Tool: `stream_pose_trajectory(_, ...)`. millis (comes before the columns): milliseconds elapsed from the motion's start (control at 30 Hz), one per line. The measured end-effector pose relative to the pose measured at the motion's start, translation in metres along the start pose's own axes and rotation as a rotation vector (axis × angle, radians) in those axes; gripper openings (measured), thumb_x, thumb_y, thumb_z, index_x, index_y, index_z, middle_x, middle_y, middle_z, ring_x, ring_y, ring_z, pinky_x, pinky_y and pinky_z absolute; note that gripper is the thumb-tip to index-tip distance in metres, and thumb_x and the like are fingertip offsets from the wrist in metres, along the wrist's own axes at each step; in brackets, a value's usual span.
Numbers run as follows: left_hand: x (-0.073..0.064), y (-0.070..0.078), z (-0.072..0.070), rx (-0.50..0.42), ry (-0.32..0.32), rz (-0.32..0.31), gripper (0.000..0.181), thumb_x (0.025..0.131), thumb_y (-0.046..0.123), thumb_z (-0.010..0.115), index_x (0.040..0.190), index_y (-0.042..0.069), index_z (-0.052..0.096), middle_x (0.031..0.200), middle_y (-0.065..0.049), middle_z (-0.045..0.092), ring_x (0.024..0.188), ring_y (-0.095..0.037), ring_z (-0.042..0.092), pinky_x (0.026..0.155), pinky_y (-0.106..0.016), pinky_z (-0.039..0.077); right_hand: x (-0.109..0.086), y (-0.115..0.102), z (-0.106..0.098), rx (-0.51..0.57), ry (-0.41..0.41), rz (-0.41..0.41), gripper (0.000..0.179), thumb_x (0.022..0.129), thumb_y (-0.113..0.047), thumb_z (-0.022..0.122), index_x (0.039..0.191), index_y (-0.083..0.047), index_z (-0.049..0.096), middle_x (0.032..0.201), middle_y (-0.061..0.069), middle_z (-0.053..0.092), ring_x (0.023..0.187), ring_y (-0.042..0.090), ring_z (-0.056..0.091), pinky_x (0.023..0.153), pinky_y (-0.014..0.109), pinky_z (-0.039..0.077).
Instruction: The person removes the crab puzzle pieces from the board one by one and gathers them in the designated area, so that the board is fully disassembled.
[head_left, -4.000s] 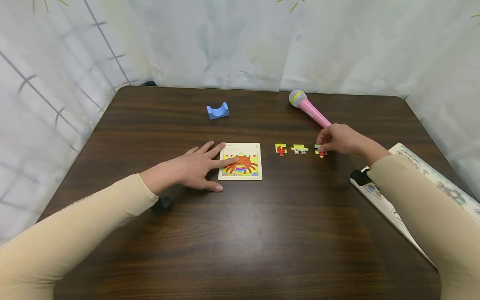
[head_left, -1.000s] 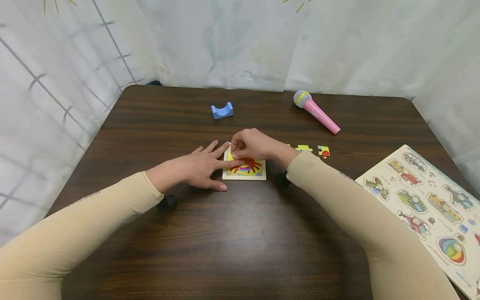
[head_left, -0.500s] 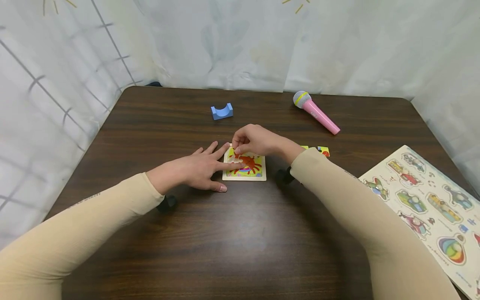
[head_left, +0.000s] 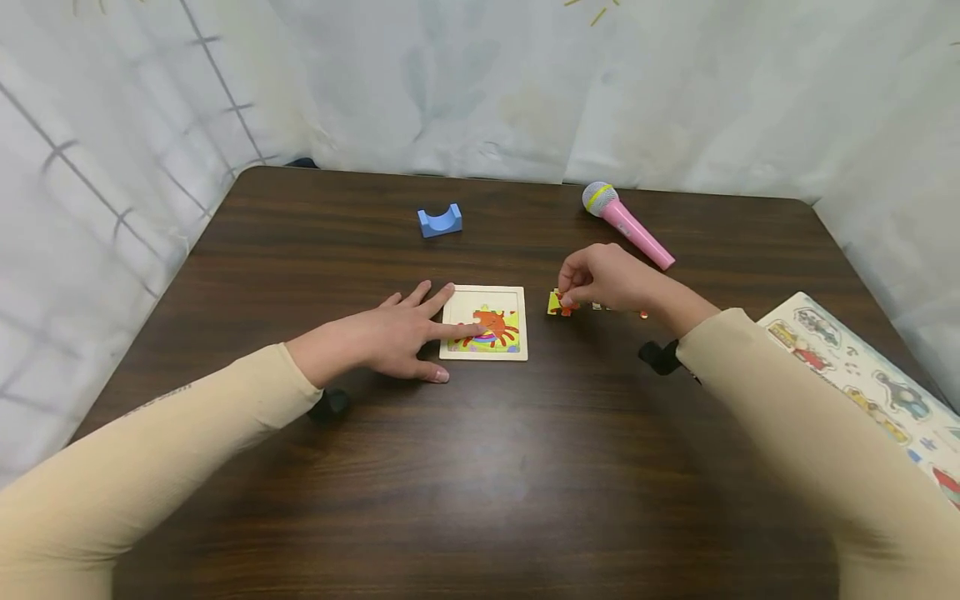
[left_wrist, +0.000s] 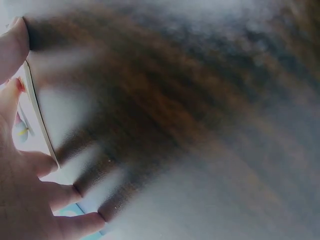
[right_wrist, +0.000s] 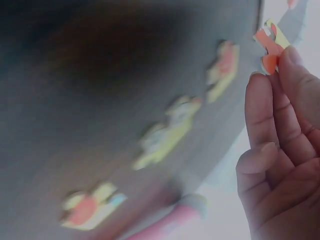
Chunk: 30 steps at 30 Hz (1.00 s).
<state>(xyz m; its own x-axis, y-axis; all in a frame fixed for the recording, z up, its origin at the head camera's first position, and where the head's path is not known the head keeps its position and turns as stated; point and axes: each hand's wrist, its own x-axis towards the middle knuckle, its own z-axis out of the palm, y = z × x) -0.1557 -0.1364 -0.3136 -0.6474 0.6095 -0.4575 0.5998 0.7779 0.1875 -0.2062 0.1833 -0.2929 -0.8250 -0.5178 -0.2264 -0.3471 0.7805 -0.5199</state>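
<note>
My left hand (head_left: 386, 342) rests flat with fingers spread on the left side of a small wooden puzzle tray (head_left: 487, 297), the index finger reaching over its red crab picture (head_left: 495, 327). Bare wood shows along the top and upper left inside the tray. Right of it, my right hand (head_left: 611, 279) pinches a red and yellow puzzle piece (right_wrist: 272, 50) between thumb and fingertips, above the table. In the right wrist view three loose pieces lie in a row: a red and yellow one (right_wrist: 223, 72), a yellow one (right_wrist: 167, 132) and another red and yellow one (right_wrist: 89, 209).
A blue block with a curved notch (head_left: 440, 222) stands behind the tray. The pink toy microphone (head_left: 636, 232) lies at the back right. A large picture puzzle board (head_left: 862, 371) lies at the right edge, partly under the right sleeve. White curtains (head_left: 480, 92) hang behind the table.
My right hand has lifted a piece out of the tray's upper left and carried it right, toward the loose pieces. The left hand keeps its place on the tray.
</note>
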Motion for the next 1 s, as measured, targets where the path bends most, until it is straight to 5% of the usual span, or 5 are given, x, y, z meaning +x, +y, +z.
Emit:
stream_pose_trajectory(433,-0.005,-0.004,0.003,-0.01,0.017,0.007,0.079,0.095,0.051,0.069,0.16,0.048,0.025,0.173,-0.017,-0.005,0.156,-0.053,-0.003,0.119,-0.074,0.015,-0.008,0.013,0.014,-0.025,-0.082,-0.016,0.008,0.09,-0.008,0.078,0.089,-0.01,0.07,0.081,0.0,0.068,0.078,0.018,0.057,0.074,0.032,0.048)
stream_pose_trajectory(1000,-0.005,-0.005,0.003,-0.02,0.014,0.004,0.079,0.095,0.05,0.069,0.16,0.048,0.025,0.173,-0.016,-0.007,0.156,-0.053,-0.004,0.118,-0.075,0.014,-0.008,0.009,0.022,-0.091,-0.063,-0.033,0.007,0.091,-0.01,0.078,0.09,-0.01,0.071,0.082,0.001,0.068,0.079,0.016,0.057,0.075,0.031,0.048)
